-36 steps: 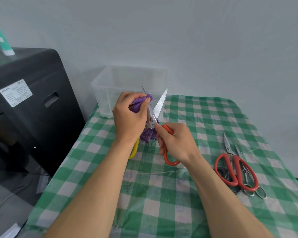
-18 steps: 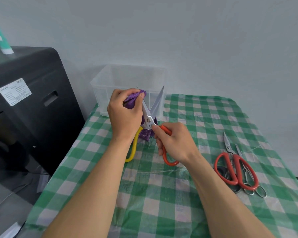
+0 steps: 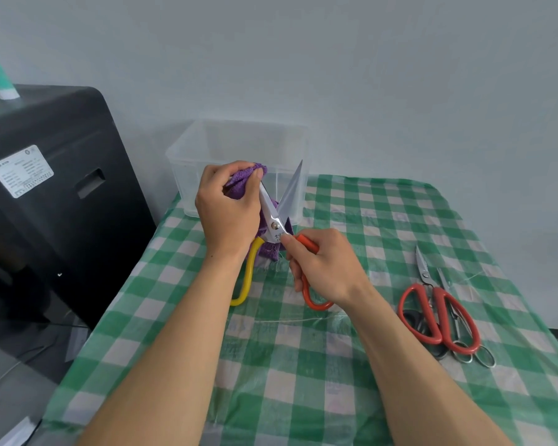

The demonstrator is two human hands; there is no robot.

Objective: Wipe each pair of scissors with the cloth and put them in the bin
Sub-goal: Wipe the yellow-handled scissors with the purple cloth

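My right hand (image 3: 327,268) grips the orange handle of a pair of scissors (image 3: 276,220) whose blades stand spread open, tips up; its other handle is yellow. My left hand (image 3: 227,209) pinches a purple cloth (image 3: 244,183) around the upper part of the left blade, and the rest of the cloth hangs behind the pivot. A clear plastic bin (image 3: 207,156) stands just behind the blades at the table's far left.
The table has a green and white checked cover (image 3: 303,365). Red-handled scissors (image 3: 435,312) lie at the right on top of other scissors with metal and dark handles. A black machine (image 3: 52,175) stands to the left of the table.
My left hand has slid the cloth up the left blade to its tip. The scissors and both hands have shifted slightly left and away from me.
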